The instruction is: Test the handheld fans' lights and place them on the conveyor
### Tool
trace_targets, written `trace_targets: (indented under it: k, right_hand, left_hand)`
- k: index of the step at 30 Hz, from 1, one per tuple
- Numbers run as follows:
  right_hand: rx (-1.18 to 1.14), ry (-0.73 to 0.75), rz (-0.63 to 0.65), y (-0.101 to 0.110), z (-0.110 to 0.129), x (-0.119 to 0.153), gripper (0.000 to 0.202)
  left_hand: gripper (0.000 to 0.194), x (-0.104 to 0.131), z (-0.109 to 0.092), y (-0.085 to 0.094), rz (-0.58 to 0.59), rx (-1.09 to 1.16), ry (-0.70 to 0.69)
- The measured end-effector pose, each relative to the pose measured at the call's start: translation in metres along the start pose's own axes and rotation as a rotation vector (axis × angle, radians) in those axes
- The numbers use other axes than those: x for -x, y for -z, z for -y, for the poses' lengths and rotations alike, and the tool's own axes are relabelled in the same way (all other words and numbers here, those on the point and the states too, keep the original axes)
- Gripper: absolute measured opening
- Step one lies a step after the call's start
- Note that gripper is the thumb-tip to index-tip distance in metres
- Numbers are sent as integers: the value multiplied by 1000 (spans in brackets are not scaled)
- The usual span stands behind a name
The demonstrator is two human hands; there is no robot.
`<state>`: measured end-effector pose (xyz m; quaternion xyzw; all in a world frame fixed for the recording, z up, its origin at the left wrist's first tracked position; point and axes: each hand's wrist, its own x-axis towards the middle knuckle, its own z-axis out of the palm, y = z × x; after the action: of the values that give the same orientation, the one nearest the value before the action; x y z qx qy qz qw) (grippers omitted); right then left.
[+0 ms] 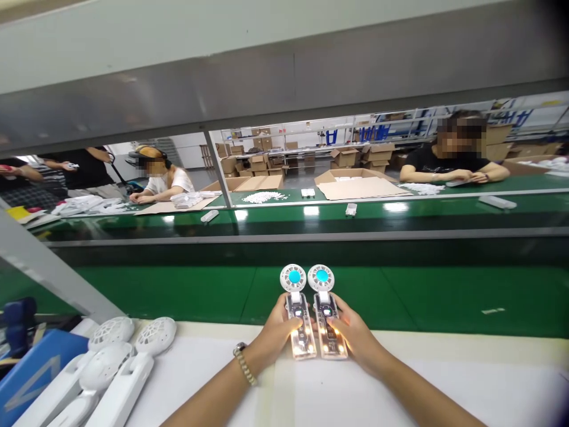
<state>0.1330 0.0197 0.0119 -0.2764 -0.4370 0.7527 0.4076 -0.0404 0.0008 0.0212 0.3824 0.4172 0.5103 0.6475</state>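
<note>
My left hand (pixel 281 323) is closed round a small handheld fan (pixel 303 341) with a clear body, lit from inside, and a round white head with a blue centre. A matching handheld fan (pixel 331 341), lit the same way, is gripped by my right hand (pixel 353 332). Both are held upright side by side, close together, with a thumb lying on the front of each body. The fingers behind the bodies are mostly hidden. A watch with a metal band (pixel 245 365) circles my left wrist.
Several white fans (pixel 120 379) lie at the lower left beside a blue box (pixel 40 373). Beyond the white worktop (pixel 200 379) runs a green conveyor belt (pixel 178 290). White parts (pixel 264 197) and an open carton (pixel 360 187) lie across it, where co-workers sit. A grey beam crosses overhead.
</note>
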Motion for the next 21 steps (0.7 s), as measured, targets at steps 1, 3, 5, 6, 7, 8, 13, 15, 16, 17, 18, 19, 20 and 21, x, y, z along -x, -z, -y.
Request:
trace_targets:
  k: [1, 3, 5, 6, 7, 8, 13, 15, 16, 17, 18, 19, 20, 21]
  right_hand:
    - [3, -2, -4, -1, 1, 0, 49]
    - [2, -3, -13, -2, 2, 1, 49]
    - [-6, 8, -23, -3, 2, 0, 52]
    - [-15, 11, -29, -3, 1, 0, 54]
    - [-26, 10, -32, -3, 1, 0, 56]
    - [-37, 6, -33, -3, 1, 0, 57]
    - [-50, -5, 5, -1, 1, 0, 56]
    - [-42, 3, 15, -1, 1, 0, 55]
    - [-32, 10, 14, -1, 0, 0, 56]
    - [-20, 14, 6, -1, -1, 0, 57]
    - [-9, 13, -10, 0, -1, 0, 60]
    - [-1, 11, -29, 0, -2, 0, 61]
    - [5, 7, -40, 0, -2, -1, 63]
    - [11, 2, -48, 0, -3, -1, 64]
  left_hand:
    - [41, 0, 0, 0, -3, 3, 1]
    - [41, 0, 0, 1, 13, 7, 2]
    - [42, 0, 0, 1, 33, -1, 1]
    - [42, 0, 0, 1, 36, -11, 0]
    - [42, 0, -1, 1, 36, -23, -5]
    - [42, 0, -1, 1, 38, -35, -14]
    - [36, 2, -2, 0, 74, -101, -80]
    - [36, 2, -2, 0, 78, -106, -73]
    - [38, 2, -2, 0, 75, -100, -66]
    - [39, 2, -2, 0, 66, -90, -57]
    - [40, 2, -2, 0, 54, -78, -46]
    - [41, 2, -2, 0, 37, -67, -38]
    - [41, 2, -2, 0, 22, -58, -32]
    - [41, 1, -1, 0, 11, -53, -28]
